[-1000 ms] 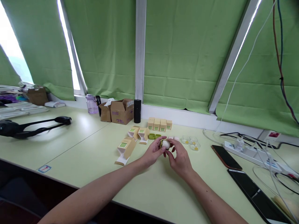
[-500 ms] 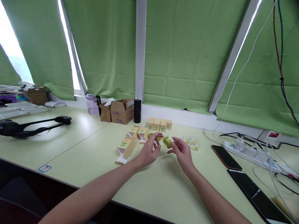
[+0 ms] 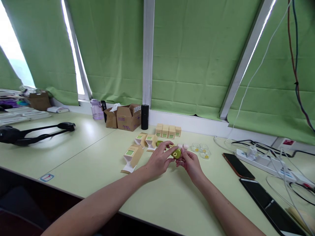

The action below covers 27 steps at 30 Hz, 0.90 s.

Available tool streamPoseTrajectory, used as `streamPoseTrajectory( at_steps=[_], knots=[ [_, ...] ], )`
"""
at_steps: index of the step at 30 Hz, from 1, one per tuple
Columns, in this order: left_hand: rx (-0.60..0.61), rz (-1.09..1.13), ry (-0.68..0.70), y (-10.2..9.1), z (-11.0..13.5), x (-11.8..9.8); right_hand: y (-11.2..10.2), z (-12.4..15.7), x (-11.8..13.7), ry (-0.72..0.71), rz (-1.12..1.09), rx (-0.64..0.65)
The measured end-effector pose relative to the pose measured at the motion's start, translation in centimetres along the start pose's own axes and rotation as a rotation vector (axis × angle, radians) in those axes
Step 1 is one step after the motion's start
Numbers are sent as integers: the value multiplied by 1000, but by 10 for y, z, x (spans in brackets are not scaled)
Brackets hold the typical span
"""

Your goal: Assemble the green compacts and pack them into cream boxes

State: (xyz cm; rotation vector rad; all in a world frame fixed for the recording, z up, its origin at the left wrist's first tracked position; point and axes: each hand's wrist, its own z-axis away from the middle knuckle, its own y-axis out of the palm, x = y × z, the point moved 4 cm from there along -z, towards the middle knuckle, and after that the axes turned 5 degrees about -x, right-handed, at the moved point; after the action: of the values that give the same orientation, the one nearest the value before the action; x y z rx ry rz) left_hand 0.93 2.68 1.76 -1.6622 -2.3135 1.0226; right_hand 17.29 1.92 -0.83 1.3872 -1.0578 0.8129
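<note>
My left hand [image 3: 159, 160] and my right hand [image 3: 190, 163] meet over the middle of the pale green table [image 3: 81, 154]. Both pinch a small round green case [image 3: 176, 153] between their fingertips, held just above the tabletop. Left of the hands lie three open tan cartons [image 3: 135, 154] with green labels. Behind the hands stands a row of small closed tan boxes [image 3: 168, 131]. Small green pieces [image 3: 159, 143] and white pieces [image 3: 183, 146] lie just past my fingers.
Clear plastic shells with yellow bits [image 3: 202, 150] lie to the right, then two dark phones [image 3: 237, 165] and a power strip with cables [image 3: 258, 156]. At the back stand brown cardboard boxes [image 3: 128, 116], a black cylinder [image 3: 144, 117] and a purple bottle [image 3: 96, 109]. A black headset [image 3: 29, 132] lies far left.
A second ago both hands cupped a white-and-green round thing. They then parted, the right hand holding the green case. Now they have come together again on it, lower down.
</note>
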Motion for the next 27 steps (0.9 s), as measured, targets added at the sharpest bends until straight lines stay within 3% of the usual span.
streamPoseTrajectory(
  at_steps=[5,14,20,24,27],
  knots=[
    [-17,145,-84,2,-2,7,1,1,0,12,-16,49],
    [-81,538,-527,13,-4,20,-5,-2,0,24,-32,13],
    [-51,776,-698,22,-6,24,-7,-4,-2,4,7,-17],
    [-28,883,-755,23,-5,27,-20,-12,0,-122,256,-137],
    [-69,976,-811,23,-3,30,-42,-20,10,-311,592,-380]
  ],
)
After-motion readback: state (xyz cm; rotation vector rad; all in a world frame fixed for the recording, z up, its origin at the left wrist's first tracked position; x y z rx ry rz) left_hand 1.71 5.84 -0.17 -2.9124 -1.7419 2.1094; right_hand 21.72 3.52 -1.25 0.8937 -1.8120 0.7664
